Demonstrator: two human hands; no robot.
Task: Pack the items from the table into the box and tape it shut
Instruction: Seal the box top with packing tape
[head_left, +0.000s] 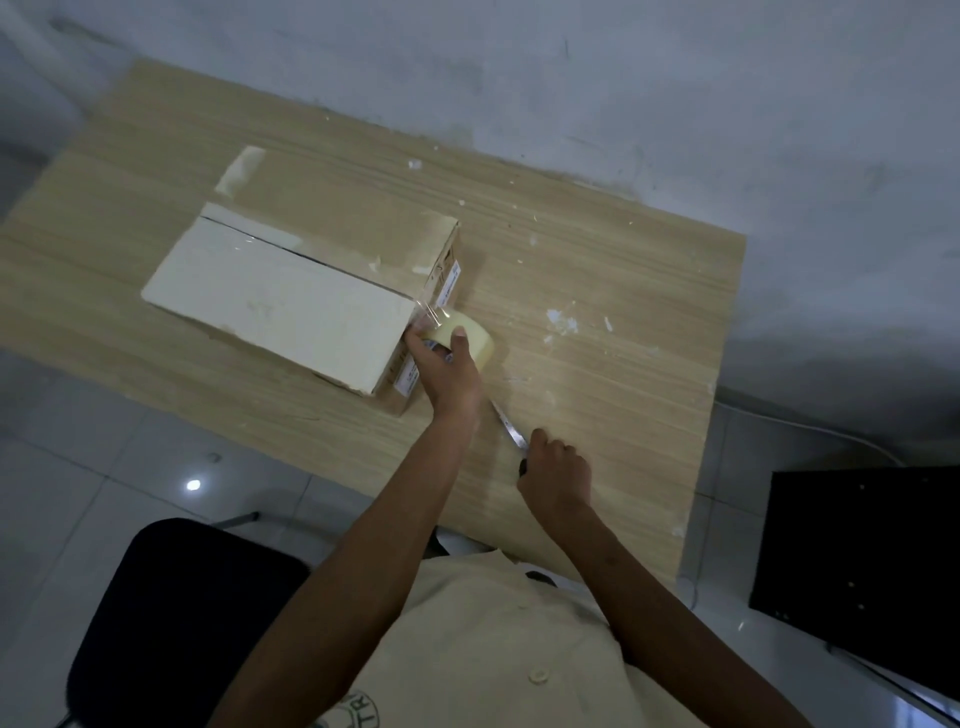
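Two hands are busy at the right-hand end of the box. The left hand (449, 374) curls round the tape roll (470, 338), thumb laid over its top, and holds it just off the box's end face. The right hand (558, 470) is closed in a fist round a knife (511, 428), blade pointing up toward the roll, tip short of it and hidden behind the left wrist. A clear stretch of tape (431, 309) runs from the roll to the top edge of the box (280, 296), glinting. The box lies on the surface (597, 291) with its white flaps folded down; a dark seam (311, 257) shows along the top, and how much of it is taped over I cannot tell. Printed labels (448, 283) sit on the end face. No loose items show on the surface, only white flecks and a pale strip (239, 169) beyond the box, so packing looks finished and the step in hand is likely cutting the tape free. To do it well: keep the roll pulled away so the tape stays taut, bring the blade across the free span between roll and box, cut away from the left fingers, then smooth the tail down the end face. Slack tape would wrinkle or fold onto itself.
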